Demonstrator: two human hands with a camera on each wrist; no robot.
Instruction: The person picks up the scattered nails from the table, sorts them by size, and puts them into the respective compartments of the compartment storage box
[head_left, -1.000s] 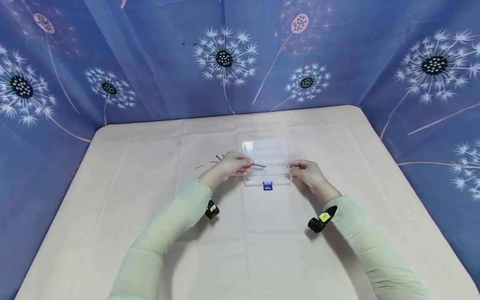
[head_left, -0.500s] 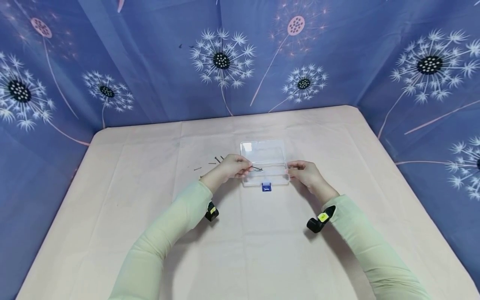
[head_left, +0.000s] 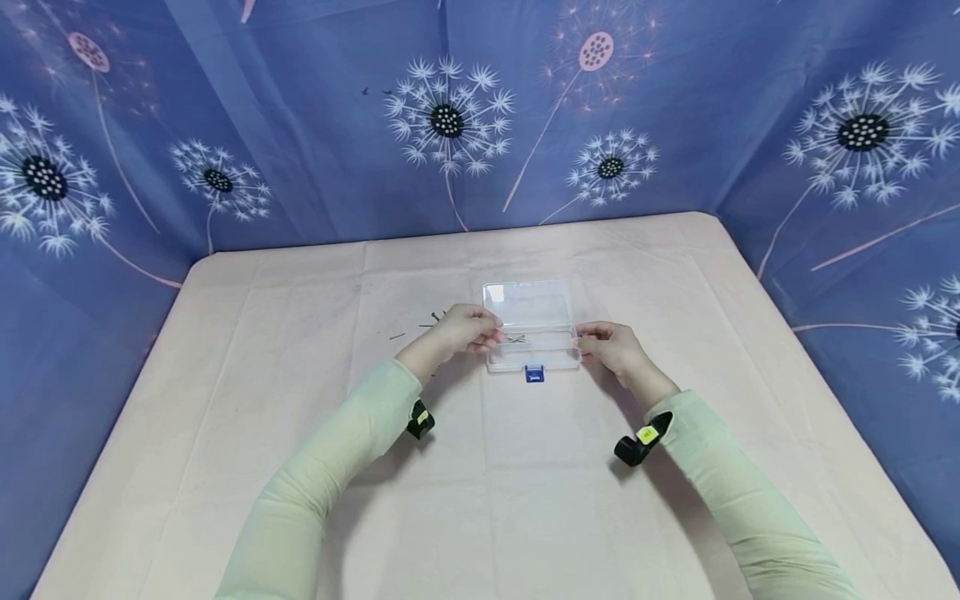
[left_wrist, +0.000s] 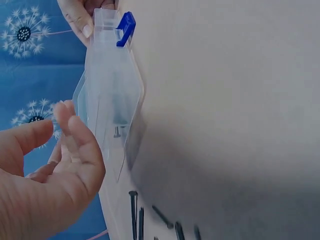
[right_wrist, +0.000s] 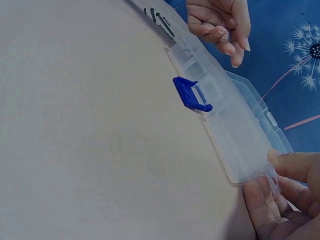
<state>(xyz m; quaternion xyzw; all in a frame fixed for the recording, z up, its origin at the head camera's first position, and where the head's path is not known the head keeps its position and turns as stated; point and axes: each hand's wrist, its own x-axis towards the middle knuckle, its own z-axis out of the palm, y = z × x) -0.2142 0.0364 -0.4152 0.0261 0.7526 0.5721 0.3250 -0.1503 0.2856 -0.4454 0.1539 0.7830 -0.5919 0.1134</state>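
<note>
A clear plastic storage box (head_left: 507,364) with a blue latch (head_left: 534,373) lies with its lid (head_left: 528,304) tipped back. Inside, toward its left end, are several nails (head_left: 516,338). My left hand (head_left: 467,329) hovers at the left end of the box. In the left wrist view its thumb and fingers (left_wrist: 87,142) stand apart with nothing between them. My right hand (head_left: 615,350) grips the right end, thumb (right_wrist: 292,166) on the rim and fingers below it in the right wrist view.
More loose nails (left_wrist: 133,210) lie on the pale cloth-covered table (head_left: 495,500), left of the box and partly behind the left wrist. A blue dandelion-print curtain (head_left: 315,125) rises along the table's back and sides.
A dark nail pinched in the left hand over the box has been let go; nails now lie in the box there. The right hand keeps its grip on the right end.
</note>
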